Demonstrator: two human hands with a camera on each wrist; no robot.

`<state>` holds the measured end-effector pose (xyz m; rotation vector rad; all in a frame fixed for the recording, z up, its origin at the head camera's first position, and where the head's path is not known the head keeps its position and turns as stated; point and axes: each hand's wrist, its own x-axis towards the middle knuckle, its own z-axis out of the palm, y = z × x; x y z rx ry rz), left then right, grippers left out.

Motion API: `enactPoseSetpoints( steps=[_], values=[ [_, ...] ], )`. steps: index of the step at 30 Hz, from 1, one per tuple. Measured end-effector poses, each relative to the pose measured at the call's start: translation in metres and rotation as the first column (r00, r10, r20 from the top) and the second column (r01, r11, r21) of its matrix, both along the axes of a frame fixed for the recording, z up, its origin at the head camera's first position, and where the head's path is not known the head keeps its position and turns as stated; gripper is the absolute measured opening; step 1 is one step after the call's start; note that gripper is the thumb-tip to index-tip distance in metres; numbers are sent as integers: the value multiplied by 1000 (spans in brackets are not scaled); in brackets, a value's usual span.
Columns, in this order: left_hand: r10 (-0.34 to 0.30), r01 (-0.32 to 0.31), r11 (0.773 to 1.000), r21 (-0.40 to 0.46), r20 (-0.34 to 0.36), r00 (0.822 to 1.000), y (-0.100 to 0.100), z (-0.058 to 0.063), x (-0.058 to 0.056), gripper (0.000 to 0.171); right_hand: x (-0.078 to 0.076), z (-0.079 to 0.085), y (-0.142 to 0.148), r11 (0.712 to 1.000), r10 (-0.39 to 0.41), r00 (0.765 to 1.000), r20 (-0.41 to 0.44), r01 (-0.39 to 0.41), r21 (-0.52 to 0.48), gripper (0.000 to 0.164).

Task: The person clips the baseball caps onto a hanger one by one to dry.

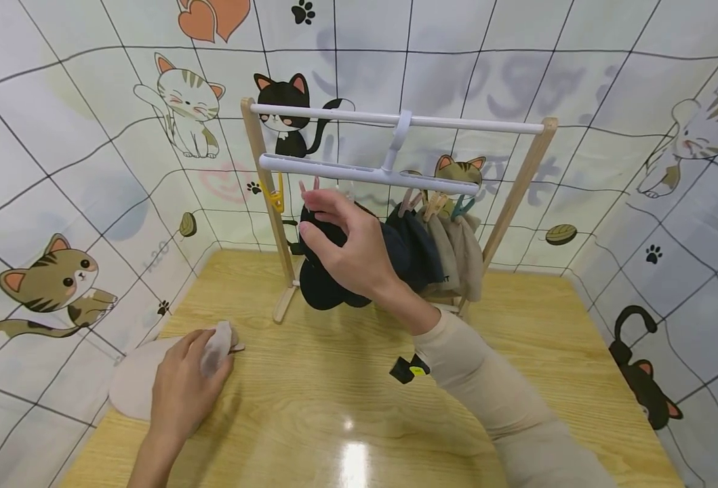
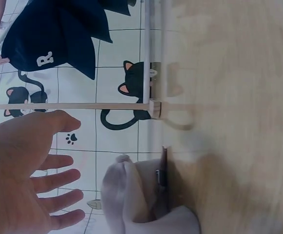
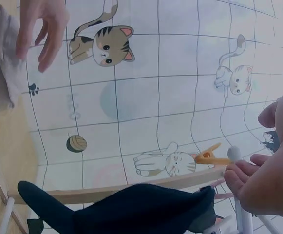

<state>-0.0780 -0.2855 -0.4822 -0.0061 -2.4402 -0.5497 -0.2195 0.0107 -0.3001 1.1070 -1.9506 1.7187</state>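
Note:
My right hand (image 1: 359, 251) is raised in front of a row of hanging caps, its fingers loosely bent near a pink clip (image 1: 316, 184). Dark navy caps (image 1: 322, 288) hang behind it, partly hidden by the hand. Above them is a pale hanger (image 1: 328, 169) with clips along its bar. A yellow clip (image 3: 210, 157) at the hanger's end holds no cap. At the left, my left hand (image 1: 182, 383) is over a pale beige cap (image 1: 133, 383) on the table. The left wrist view shows that hand's fingers spread apart, beside the cap's crown (image 2: 126, 195).
Beige caps (image 1: 470, 261) hang at the hanger's right end. The hanger hooks over a white rod (image 1: 487, 125) between wooden posts (image 1: 520, 190). A small black object (image 1: 403, 371) with a yellow label shows beside my right sleeve. Cat-print walls (image 1: 609, 169) surround the wooden table (image 1: 310, 407).

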Motion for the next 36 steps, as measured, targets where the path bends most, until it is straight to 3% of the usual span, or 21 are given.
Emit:
enactPoseSetpoints(
  steps=[6, 11, 21, 36],
  values=[
    [-31, 25, 997, -76, -78, 996, -5, -9, -2, 60, 1, -1, -12, 996, 9, 998, 66, -15, 87, 59],
    [-21, 12, 994, -113, -85, 996, -9, -14, -5, 60, -1, -1, -23, 990, 31, 991, 132, -49, 134, 69],
    [45, -45, 985, -169, -2, 999, -17, -22, -2, 68, -6, 3, -39, 980, 42, 983, 178, -75, 182, 76],
    [92, -76, 984, -160, 96, 991, -21, -25, -10, 71, -14, 12, -45, 991, 19, 978, 206, -47, 129, 73]
  ],
)
